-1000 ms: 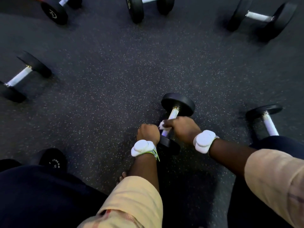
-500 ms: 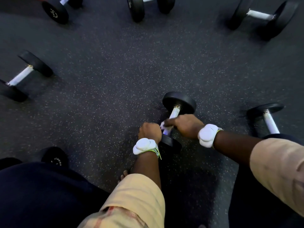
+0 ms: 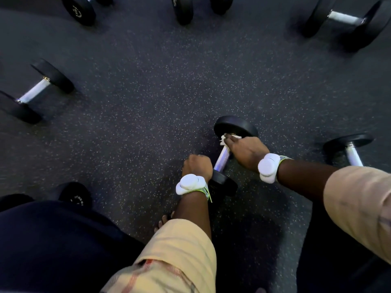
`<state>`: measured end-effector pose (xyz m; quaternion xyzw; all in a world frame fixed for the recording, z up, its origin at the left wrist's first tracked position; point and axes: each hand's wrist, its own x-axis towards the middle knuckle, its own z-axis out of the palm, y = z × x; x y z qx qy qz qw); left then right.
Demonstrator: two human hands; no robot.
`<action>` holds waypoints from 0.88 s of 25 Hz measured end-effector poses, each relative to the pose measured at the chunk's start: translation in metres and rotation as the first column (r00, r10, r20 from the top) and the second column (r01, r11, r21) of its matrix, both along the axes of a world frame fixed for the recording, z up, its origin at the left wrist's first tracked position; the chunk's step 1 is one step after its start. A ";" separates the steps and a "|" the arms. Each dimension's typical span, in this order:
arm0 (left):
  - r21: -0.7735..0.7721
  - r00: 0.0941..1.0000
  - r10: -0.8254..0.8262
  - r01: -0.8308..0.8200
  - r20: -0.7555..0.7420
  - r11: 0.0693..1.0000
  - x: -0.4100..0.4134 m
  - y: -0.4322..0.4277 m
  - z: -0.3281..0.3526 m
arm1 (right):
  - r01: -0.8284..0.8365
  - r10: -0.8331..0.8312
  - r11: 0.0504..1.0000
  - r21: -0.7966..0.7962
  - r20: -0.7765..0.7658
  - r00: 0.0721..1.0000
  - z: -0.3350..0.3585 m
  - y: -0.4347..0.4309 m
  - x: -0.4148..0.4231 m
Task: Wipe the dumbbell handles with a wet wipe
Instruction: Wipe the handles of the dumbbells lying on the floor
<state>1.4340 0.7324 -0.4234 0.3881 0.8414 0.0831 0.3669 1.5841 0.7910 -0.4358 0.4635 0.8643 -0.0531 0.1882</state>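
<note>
A dumbbell with black heads and a chrome handle (image 3: 222,159) lies on the speckled floor in front of me. My right hand (image 3: 247,151) pinches a white wet wipe (image 3: 231,137) against the far end of the handle, right under the far head (image 3: 234,125). My left hand (image 3: 197,166) is curled in a fist at the near end of the handle, beside the near head (image 3: 224,182). The middle of the handle shows bare between the two hands.
Several more dumbbells lie around: at the left (image 3: 35,92), top left (image 3: 79,9), top middle (image 3: 184,9), top right (image 3: 342,17) and right (image 3: 351,149). A black head (image 3: 74,195) sits by my left knee (image 3: 53,240).
My right hand has slid the wipe up the handle from near the left hand to the far head. The left hand has stayed at the near end.
</note>
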 end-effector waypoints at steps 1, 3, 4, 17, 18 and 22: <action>-0.005 1.000 -0.010 0.010 -0.004 1.000 0.000 0.000 0.000 | 0.009 -0.009 1.000 -0.004 0.006 1.000 -0.001 0.002 0.001; -0.008 0.999 -0.031 0.031 -0.011 1.000 0.000 0.001 -0.003 | 0.014 -0.015 1.000 0.013 0.008 1.000 0.000 0.005 0.003; -0.008 0.999 -0.034 0.034 -0.015 0.999 0.001 0.001 -0.005 | 0.014 -0.014 0.999 0.039 0.006 1.000 0.001 0.006 0.004; 0.024 0.995 0.040 -0.042 0.094 0.999 0.002 -0.003 0.001 | 0.058 -0.049 0.989 0.136 -0.067 0.997 -0.006 0.005 0.003; 0.032 0.995 0.033 -0.037 0.096 0.999 0.002 -0.004 0.002 | 0.109 -0.093 0.984 0.140 -0.110 0.990 -0.008 -0.002 0.006; -0.010 0.987 0.135 -0.134 0.083 0.991 -0.004 0.004 -0.007 | 0.709 -0.682 0.693 -0.133 -0.440 0.584 -0.017 -0.031 0.000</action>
